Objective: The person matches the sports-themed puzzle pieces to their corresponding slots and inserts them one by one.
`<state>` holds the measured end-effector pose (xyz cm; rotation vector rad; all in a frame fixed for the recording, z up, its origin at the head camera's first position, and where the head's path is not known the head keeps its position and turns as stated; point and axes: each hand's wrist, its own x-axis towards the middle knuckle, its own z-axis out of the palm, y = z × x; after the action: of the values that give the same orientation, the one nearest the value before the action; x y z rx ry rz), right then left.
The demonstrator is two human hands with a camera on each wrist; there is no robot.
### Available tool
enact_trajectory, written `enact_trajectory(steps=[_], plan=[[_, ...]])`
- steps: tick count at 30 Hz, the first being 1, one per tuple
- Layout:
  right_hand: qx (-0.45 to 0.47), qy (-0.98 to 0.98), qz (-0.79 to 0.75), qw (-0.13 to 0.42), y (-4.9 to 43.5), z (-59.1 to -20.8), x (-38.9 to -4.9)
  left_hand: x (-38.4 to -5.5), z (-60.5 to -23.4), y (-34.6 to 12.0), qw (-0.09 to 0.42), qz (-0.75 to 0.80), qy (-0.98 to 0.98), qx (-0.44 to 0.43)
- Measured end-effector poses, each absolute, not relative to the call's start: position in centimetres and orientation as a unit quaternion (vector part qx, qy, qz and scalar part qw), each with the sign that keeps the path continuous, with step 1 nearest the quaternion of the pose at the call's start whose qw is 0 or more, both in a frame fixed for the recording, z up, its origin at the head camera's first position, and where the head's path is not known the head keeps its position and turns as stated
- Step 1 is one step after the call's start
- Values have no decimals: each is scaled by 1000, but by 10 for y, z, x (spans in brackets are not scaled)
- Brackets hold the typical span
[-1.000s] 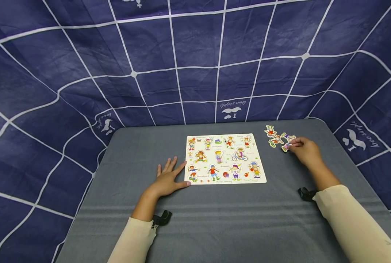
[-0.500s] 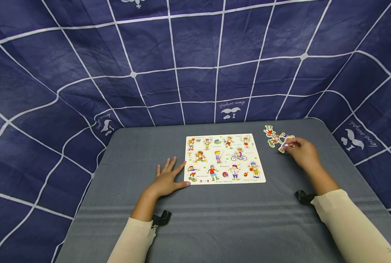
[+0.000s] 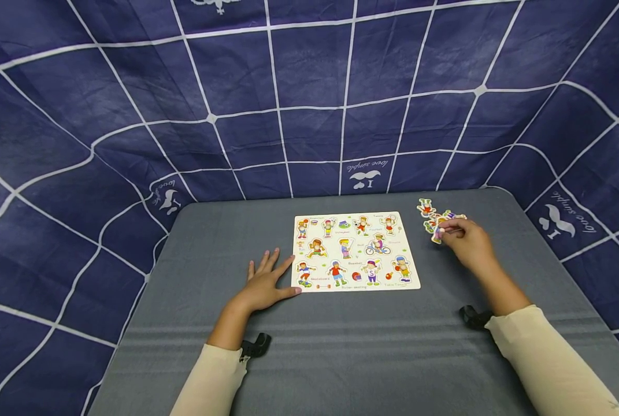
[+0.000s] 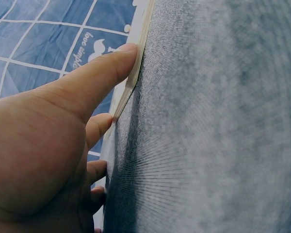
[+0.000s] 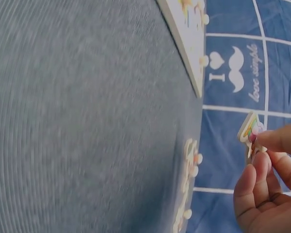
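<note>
The left hand (image 3: 262, 289) is spread wide on the grey table (image 3: 361, 346), touching the edge of the board (image 3: 332, 245); to its right lie loose pieces (image 3: 426, 208); the right hand (image 3: 469, 245) pinches one piece (image 5: 249, 128) up near them.

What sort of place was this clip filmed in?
Probably a curtained-off recording booth, though what's beyond is hidden: blue gridded cloth hangs behind and on both sides of a grey-covered table bearing a puzzle board.

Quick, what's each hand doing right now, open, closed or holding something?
Left hand: open, touching the edge of the puzzle board.
Right hand: closed, pinching a puzzle piece.
</note>
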<state>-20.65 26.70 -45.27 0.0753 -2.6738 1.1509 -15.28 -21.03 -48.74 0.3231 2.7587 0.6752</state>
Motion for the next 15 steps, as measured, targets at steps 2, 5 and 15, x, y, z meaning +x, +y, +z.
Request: enact_trajectory(steps=[2,5,15], plan=[[30,-911,394,117,263,-451,-205,-153,-487,-210,143,233,956,112],[36,-909,400,114,258,-449,-204,-154,-487,-210,146,230,956,111],[45,-910,397,112,244,-448,-202,-153,-487,-211,143,228,956,112]])
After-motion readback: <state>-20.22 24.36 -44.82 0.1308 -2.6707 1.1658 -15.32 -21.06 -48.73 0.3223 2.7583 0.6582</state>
